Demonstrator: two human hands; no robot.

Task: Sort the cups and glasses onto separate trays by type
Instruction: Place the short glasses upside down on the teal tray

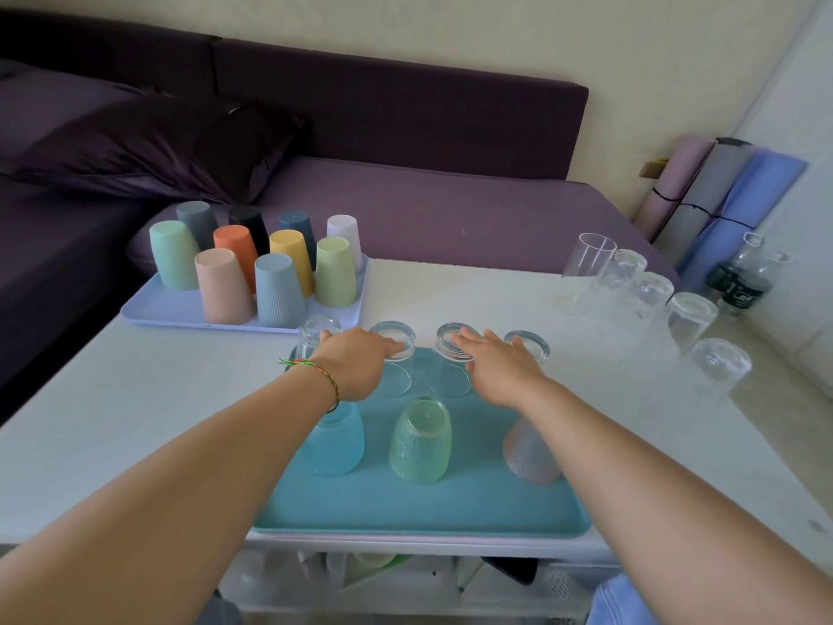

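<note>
The left hand (pixel 356 365) and right hand (pixel 498 369) are lying open, fingers straight and gripping nothing, each touching the top of an upturned clear glass (pixel 400 376) (pixel 450 383) standing at the back of the teal tray (pixel 450 502).

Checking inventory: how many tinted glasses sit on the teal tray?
3, in one row on the teal tray: blue glass at left, partly hidden; green glass in the middle; pink glass at right.

Purple sofa (pixel 428 209) behind white table (pixel 473 290) — dark pillow (pixel 157 146) on it; rolled mats (pixel 721 196) against wall.
</note>
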